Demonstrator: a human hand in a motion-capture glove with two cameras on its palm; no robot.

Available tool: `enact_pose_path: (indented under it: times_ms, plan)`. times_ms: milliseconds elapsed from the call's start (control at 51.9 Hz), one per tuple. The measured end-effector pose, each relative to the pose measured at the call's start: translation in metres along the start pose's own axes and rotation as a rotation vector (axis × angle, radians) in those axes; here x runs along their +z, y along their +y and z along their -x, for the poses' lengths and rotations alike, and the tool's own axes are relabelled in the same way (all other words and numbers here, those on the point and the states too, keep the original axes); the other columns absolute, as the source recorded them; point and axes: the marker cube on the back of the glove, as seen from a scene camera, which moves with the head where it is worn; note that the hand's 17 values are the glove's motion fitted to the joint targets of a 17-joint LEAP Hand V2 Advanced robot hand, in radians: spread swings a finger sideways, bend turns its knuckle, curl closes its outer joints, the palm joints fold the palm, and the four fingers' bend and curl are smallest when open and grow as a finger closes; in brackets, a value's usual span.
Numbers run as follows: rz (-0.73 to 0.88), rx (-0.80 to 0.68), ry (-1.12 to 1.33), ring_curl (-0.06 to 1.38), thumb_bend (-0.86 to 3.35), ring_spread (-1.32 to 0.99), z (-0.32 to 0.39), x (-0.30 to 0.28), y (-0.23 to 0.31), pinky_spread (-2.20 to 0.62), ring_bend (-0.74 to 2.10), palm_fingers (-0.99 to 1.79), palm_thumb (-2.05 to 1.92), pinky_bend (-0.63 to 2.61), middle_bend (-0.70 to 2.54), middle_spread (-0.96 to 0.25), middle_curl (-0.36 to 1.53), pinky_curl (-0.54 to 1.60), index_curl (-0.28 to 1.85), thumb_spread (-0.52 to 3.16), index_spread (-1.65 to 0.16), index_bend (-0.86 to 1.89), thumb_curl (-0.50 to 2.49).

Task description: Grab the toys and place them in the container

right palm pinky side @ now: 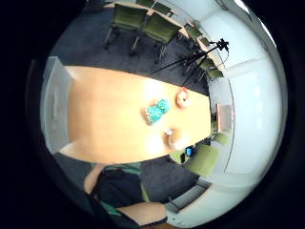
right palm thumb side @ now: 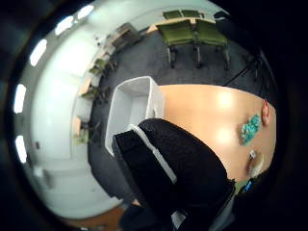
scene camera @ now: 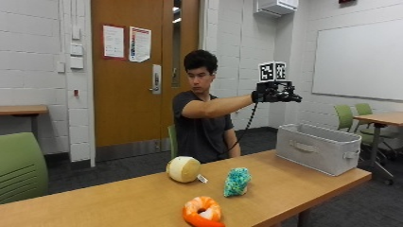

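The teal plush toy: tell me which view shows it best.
The outside view. There the teal plush toy stands upright on the table, between the cream toy and the orange toy, unobstructed. Both palm views show it only as a small teal patch far below on the tabletop, its shape hard to read.

White block walls (scene camera: pixel 38 85), wooden door (scene camera: pixel 126 71), whiteboard (scene camera: pixel 359 59), green chairs (scene camera: pixel 19 165), dark carpet (scene camera: pixel 126 172).
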Motion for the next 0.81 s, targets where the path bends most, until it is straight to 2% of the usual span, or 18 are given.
enact_pose_path:
  times_ms: [116, 270, 616, 809]
  plan:
    - [0.002, -0.008, 0.001, 0.03, -0.10, -0.22, -0.002, 0.001, 0.001, -0.09, 0.17, 0.16, -0.15, 0.34, 0.25, -0.10, 0.10, 0.12, 0.12, 0.71, -0.16, 0.27, 0.00]
    - [0.007, -0.018, 0.004, 0.06, -0.10, -0.29, -0.003, 0.004, 0.002, -0.11, 0.18, 0.13, -0.15, 0.36, 0.27, -0.13, 0.16, 0.18, 0.18, 0.96, -0.21, 0.27, 0.00]
    - [-0.020, -0.034, 0.020, 0.11, -0.10, -0.35, -0.030, 0.002, 0.008, -0.13, 0.19, 0.09, -0.16, 0.36, 0.27, -0.15, 0.25, 0.25, 0.29, 1.11, -0.25, 0.26, 0.02]
    - [-0.057, 0.033, 0.025, 0.14, -0.10, -0.36, -0.124, -0.001, 0.009, -0.13, 0.18, 0.10, -0.15, 0.35, 0.26, -0.15, 0.28, 0.27, 0.34, 1.12, -0.26, 0.27, 0.02]
